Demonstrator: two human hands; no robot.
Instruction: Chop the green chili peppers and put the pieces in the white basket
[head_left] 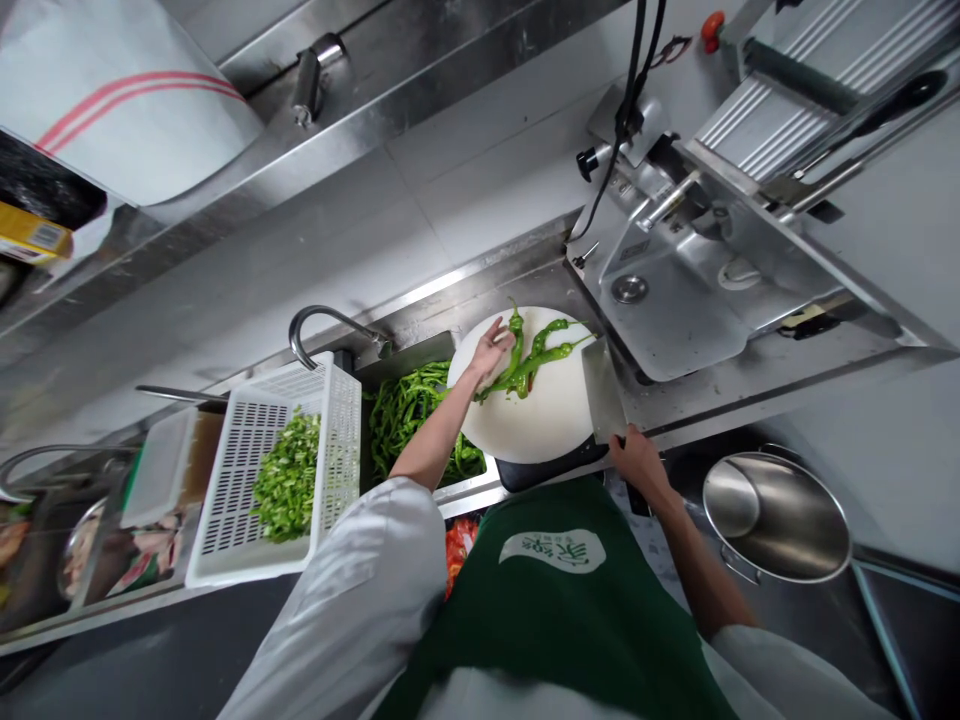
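A round white cutting board point(540, 420) lies on the steel counter in front of me. Several long green peppers point(536, 362) lie across its far side. My left hand point(491, 352) rests on the peppers' left ends, fingers curled over them. My right hand point(637, 460) is closed round the handle of a cleaver point(604, 390), whose wide blade stands at the board's right edge, apart from the peppers.
A sink full of whole green peppers point(405, 415) sits left of the board under a tap point(322, 325). A white slotted basket point(262, 480) holds chopped green pepper. A meat slicer point(712, 230) stands at the right; a steel bowl point(776, 515) sits lower right.
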